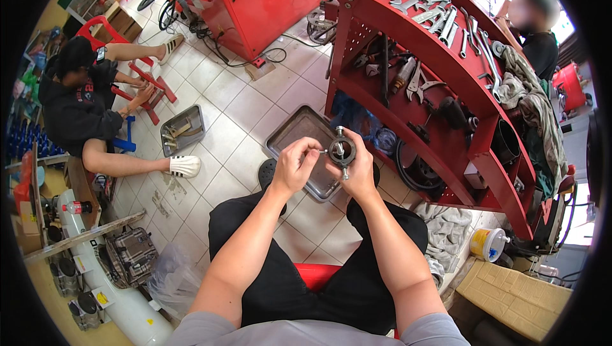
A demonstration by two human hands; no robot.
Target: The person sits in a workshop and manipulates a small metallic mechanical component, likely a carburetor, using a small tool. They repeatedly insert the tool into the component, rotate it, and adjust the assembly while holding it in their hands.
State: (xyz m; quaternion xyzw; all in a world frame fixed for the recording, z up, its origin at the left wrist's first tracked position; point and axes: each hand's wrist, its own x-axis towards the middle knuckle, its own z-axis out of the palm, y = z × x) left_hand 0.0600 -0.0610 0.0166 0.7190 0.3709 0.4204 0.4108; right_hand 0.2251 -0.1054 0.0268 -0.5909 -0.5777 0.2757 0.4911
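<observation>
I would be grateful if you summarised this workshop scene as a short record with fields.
Right grip: holding a ring-shaped metal part with projecting studs
Left grip: apparently pinching the part's left stud
Below: grey metal tray on tiled floor
Right side: red tool stand, wrenches on top
Left side: seated person, smaller tray nearby

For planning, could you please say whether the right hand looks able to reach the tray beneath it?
Probably yes: nothing visible blocks the tray, though the right hand holds a ring-shaped part.
</observation>
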